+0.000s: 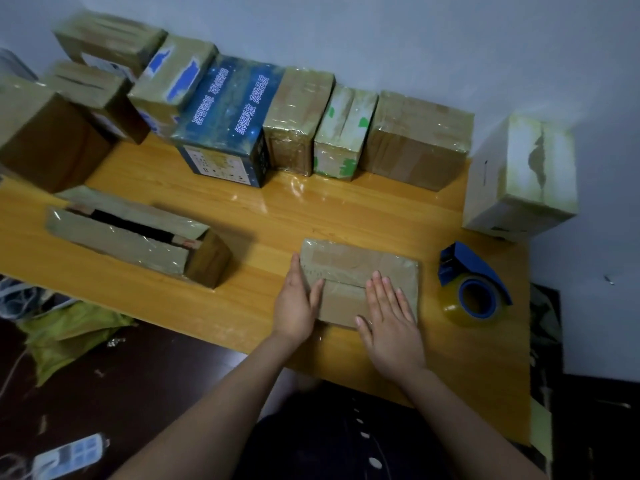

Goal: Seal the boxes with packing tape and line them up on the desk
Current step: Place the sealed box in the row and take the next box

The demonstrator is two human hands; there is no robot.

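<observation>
Flat box (pixel 360 271): long axis left-right.
Left hand (pixel 296 306): fingers straight, bracing its left side.
Right hand (pixel 389 317): flat on top.
Tape dispenser (pixel 474 285): right of flat box, nearer my right hand.

Both hands out front, fingers straight.
Obs: left hand (pixel 297 306) stands on edge, thumb spread; right hand (pixel 391 323) lies palm down, fingers extended together.

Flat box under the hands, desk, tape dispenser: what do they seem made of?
The flat box: brown cardboard under clear glossy tape, going by the wrinkled sheen. The desk: wood or wood-look laminate, orange with grain lines, shiny. The tape dispenser: probably blue plastic, holding a yellowish clear roll.
</observation>
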